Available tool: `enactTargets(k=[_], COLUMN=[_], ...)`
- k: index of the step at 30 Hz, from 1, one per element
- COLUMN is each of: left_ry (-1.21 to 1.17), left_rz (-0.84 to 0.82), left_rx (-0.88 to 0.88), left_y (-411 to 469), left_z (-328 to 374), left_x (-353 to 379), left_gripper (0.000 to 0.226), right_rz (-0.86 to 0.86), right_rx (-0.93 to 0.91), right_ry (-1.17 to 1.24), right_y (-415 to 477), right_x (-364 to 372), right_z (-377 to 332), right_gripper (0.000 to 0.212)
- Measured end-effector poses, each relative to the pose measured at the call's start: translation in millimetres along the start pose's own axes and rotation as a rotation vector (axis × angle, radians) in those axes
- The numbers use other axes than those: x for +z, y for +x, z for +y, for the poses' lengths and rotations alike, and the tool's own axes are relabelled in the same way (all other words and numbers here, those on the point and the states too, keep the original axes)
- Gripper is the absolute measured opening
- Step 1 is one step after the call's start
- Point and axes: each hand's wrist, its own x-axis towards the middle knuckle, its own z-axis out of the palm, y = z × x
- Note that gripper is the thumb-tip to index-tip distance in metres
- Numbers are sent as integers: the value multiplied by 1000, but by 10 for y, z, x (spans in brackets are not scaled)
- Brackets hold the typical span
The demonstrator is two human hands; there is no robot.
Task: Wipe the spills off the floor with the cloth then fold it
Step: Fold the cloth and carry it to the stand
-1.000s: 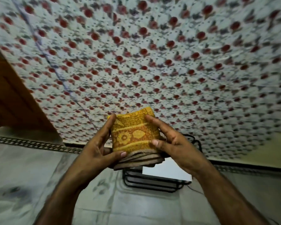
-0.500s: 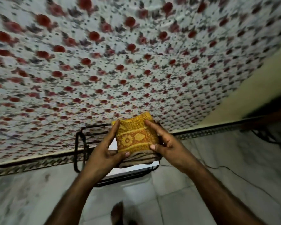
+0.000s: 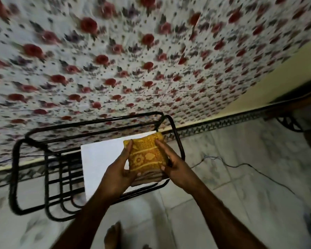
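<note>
The yellow patterned cloth [image 3: 146, 155] is folded into a small thick square with brown layers showing at its lower edge. My left hand [image 3: 118, 169] holds its left side, thumb under the lower edge. On the right side my right hand [image 3: 176, 167] grips it, fingers along the edge. The cloth is just above the white top [image 3: 101, 159] of a black metal-frame stool; whether it touches the top I cannot tell.
The black stool frame [image 3: 48, 159] stands on the white marble floor [image 3: 223, 177] against a floral curtain [image 3: 115, 60]. A thin cable [image 3: 241, 165] trails across the floor at the right. A bare foot [image 3: 113, 236] shows at the bottom.
The view has swung and closed in on the stool. Both hands have carried the folded cloth down over the white stool top, still holding it on both sides.
</note>
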Motion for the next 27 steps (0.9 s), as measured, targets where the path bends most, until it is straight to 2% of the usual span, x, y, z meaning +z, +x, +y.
enactTargets(k=[5,10,17,19,21,23,24,26,27], left_ry=[-56,79,385,534,719,861,922,981,995], left_rz=[-20,-39,-57,-97,-130,-79,1,154,174], left_rx=[-54,-81,-53,-14,-69,-123,-95,42,103], left_y=[589,1043,1258,1295,1302,1264,1245,1216,1217], left_z=[-816,-1293,-1614,-1588,-1517,-1478,-1498,-1576,-1620], left_x=[385,585,699,740,776,816,826,840,848], left_gripper=[99,103,106,110,112,113,112,103,97], right_rz=[26,47,16,35,46,75,101,132,123], right_rx=[34,76,108,124,160,200,180,99,72], right_ry=[-57,-118,-288,-334,-407,-594,-715,-859,-884], right_y=[550,960,1307,1345,1351,1324,1311,1273,1265], right_x=[189,330,515,534,554,606,648,715,742], right_z=[856,1451,1925,1943,1927,1894,1876,1819,1794], right_gripper=[88,83,94,94,93,93,92,90,88])
